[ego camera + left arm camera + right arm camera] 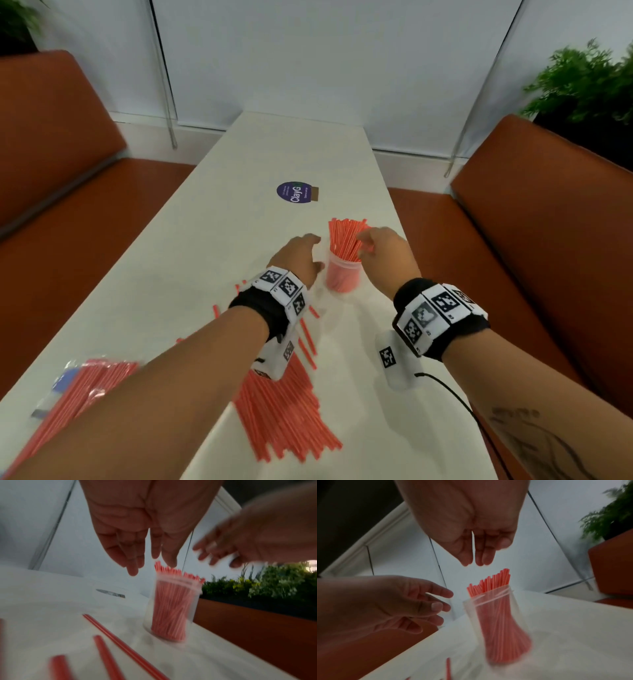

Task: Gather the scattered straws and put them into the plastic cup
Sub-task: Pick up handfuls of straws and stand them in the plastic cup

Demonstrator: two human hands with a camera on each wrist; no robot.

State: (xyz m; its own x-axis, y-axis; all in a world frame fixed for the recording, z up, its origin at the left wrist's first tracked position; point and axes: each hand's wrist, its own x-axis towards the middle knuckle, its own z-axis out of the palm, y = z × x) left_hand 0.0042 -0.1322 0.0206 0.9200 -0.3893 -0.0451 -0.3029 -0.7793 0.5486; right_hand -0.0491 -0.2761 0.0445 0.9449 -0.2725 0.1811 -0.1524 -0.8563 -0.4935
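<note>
A clear plastic cup (pixel 343 277) stands upright on the white table (pixel 239 212), packed with red straws (pixel 346 240) that fan out above its rim. My left hand (pixel 301 255) hovers just left of the cup, fingers relaxed and holding nothing. My right hand (pixel 378 245) is just right of the straw tops, also holding nothing. In the left wrist view my left fingers (pixel 133 561) hang straight above the cup (pixel 173 608). In the right wrist view my right fingers (pixel 476 555) hang above the straw tips (pixel 489 582), apart from them. Loose straws (pixel 284 411) lie in a pile under my left forearm.
A plastic bag of more red straws (pixel 78 383) lies at the near left table edge. A round purple sticker (pixel 296 192) sits on the table beyond the cup. Orange benches (pixel 548 240) flank both sides. A few single straws (pixel 120 635) lie near the cup.
</note>
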